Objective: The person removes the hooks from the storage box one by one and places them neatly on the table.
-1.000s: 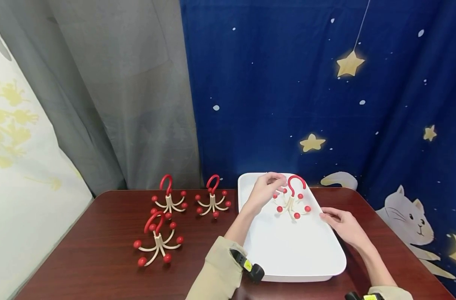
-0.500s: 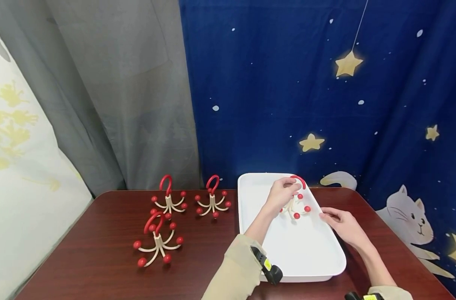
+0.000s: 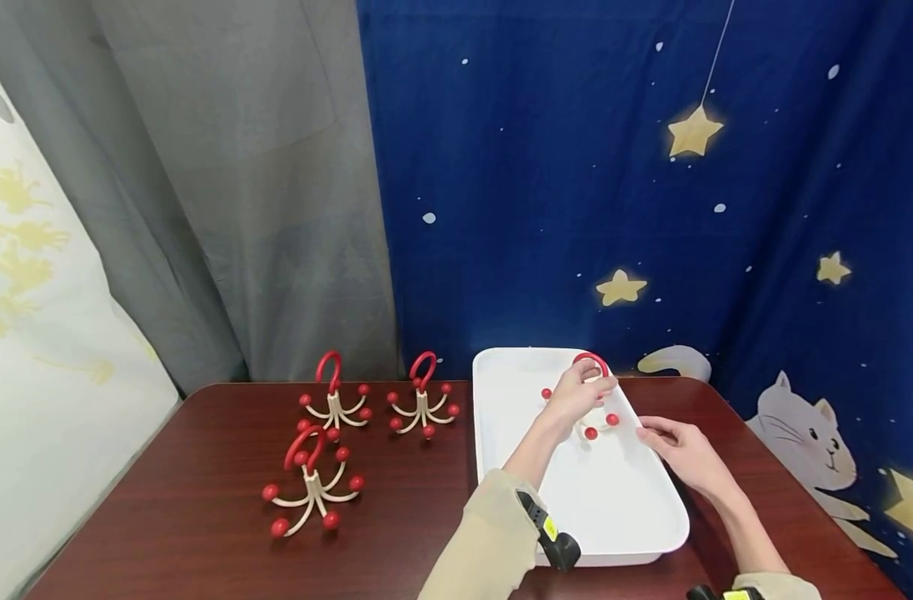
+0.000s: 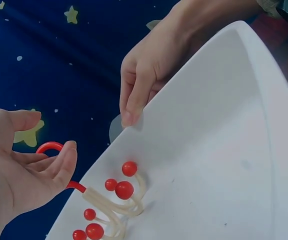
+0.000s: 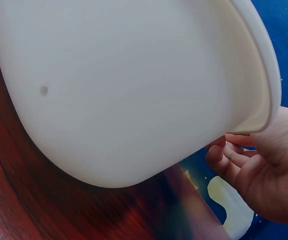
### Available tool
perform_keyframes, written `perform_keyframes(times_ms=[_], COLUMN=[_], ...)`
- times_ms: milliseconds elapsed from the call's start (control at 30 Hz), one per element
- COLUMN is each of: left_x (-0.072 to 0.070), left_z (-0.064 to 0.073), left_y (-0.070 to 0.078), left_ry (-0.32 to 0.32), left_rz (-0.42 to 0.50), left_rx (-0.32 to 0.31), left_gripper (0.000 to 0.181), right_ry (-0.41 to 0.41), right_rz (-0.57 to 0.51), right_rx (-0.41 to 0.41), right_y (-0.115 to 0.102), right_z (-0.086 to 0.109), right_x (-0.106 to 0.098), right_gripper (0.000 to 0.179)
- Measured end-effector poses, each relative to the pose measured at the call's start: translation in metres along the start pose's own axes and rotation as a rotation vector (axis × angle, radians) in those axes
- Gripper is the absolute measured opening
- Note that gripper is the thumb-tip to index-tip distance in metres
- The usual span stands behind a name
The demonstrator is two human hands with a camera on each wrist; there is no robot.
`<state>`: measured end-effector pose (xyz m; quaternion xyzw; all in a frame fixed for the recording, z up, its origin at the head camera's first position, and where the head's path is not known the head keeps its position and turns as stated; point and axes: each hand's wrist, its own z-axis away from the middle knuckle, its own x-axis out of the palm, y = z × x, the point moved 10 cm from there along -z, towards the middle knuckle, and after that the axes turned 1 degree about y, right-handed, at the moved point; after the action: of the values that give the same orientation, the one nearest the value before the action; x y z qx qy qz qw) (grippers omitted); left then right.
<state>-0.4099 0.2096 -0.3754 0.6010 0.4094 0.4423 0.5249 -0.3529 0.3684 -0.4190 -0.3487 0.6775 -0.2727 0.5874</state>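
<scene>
In the head view my left hand [image 3: 574, 398] is over the far part of a white tray [image 3: 621, 508], in front of a cream multi-arm hanger with a red hook [image 3: 591, 357]. This hanger stands in the tray. The left wrist view shows its cream stem [image 4: 98, 200] and red ball tips. There, the left fingers [image 4: 64, 167] overlap the red hook while the thumb is spread apart from them. My right hand [image 3: 685, 454] holds the tray's right rim, thumb at the edge. In the right wrist view the curled fingers [image 5: 219, 155] lie just under the rim.
Three matching hangers stand on the dark wood table [image 3: 202, 517] left of the tray: one at the back left [image 3: 335, 410], one closer to the tray [image 3: 422, 408], and one nearer the front [image 3: 312, 485]. A blue starry curtain [image 3: 516, 208] hangs behind.
My left hand has moved right across the tray, to the hanger's red hook. The right hand stays at the rim, and the tray and other hangers have not visibly moved.
</scene>
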Motion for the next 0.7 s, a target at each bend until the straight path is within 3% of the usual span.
perform_keyframes(times_ms=[167, 467, 700], left_x=[0.002, -0.011, -0.012], left_z=[-0.001, 0.003, 0.007], left_y=[-0.002, 0.003, 0.008], left_ry=[0.006, 0.121, 0.113], left_rz=[0.011, -0.061, -0.137], left_rx=[0.011, 0.062, 0.092], left_gripper=[0.046, 0.024, 0.015], right_ry=[-0.004, -0.005, -0.003], right_rz=[-0.001, -0.012, -0.012], right_rx=[-0.005, -0.003, 0.003], right_y=[-0.002, -0.003, -0.001], right_z=[0.000, 0.001, 0.001], right_x=[-0.001, -0.001, 0.000], right_gripper=[0.048, 0.049, 0.049])
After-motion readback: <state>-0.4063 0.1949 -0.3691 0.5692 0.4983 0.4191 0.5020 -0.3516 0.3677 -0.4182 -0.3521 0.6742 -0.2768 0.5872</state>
